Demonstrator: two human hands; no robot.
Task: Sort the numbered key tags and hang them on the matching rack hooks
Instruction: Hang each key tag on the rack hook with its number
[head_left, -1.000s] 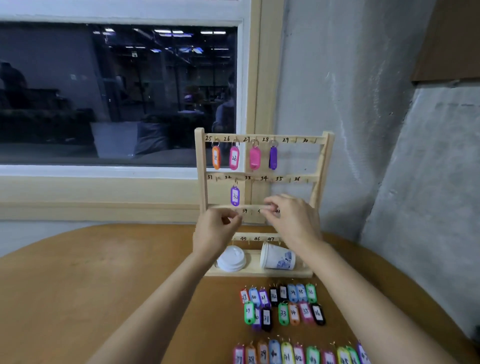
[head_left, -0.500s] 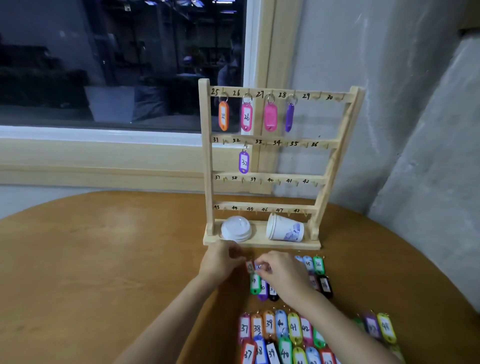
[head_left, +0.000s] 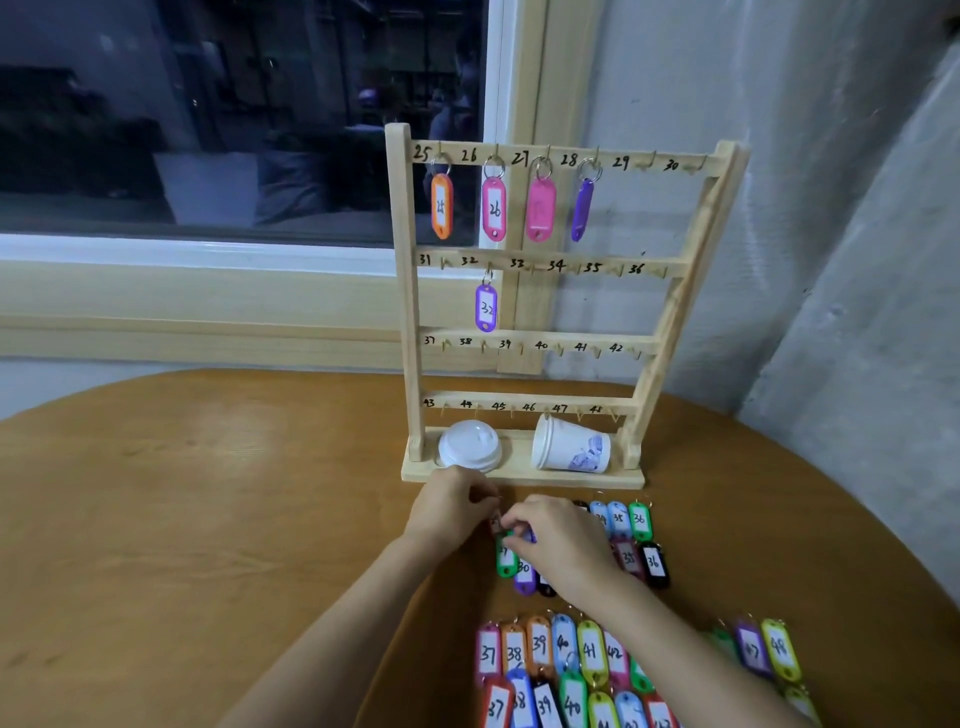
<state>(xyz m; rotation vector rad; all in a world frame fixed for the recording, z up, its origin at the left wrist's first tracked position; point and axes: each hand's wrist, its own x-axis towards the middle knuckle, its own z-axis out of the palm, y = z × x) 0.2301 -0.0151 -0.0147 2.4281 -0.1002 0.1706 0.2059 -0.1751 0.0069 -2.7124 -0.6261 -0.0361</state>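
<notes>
Down at the tabletop, the fingertips of both hands meet over the near end of a row of key tags: the left hand (head_left: 451, 505) has thumb and forefinger pressed together on what seems a small metal ring, though the ring itself is too small to make out, and the right hand (head_left: 558, 540) pinches a reddish tag (head_left: 496, 523) that lies between the two hands, its number hidden. Just under the fingers lie a green tag (head_left: 505, 560) and a purple tag marked 30 (head_left: 524, 576), both flat on the wood with their long axes running toward the rack, rings at the far end. The tags are smooth, glossy plastic ovals with white paper inserts bearing handwritten numbers. Beside the right hand sit a green 36 tag (head_left: 640, 519) and a black 36 tag (head_left: 654, 564); nearer the person a row runs 37 to 42 (head_left: 550, 649), laid the same way. The round table (head_left: 208, 519) is warm brown wood with a faint grain and a soft sheen. A pale wooden rack (head_left: 410, 291) stands upright at its far side, four rails with small hooks and inked numbers 25 to 48; tags hang vertically under 25 to 28, and a purple 32 tag (head_left: 486, 307) hangs on the second rail. On the rack's base rest a white plastic cup lid (head_left: 470, 447) and a paper cup (head_left: 570, 451) on its side. Behind are a dark window (head_left: 234, 114) and a rough grey plastered wall (head_left: 831, 208).
</notes>
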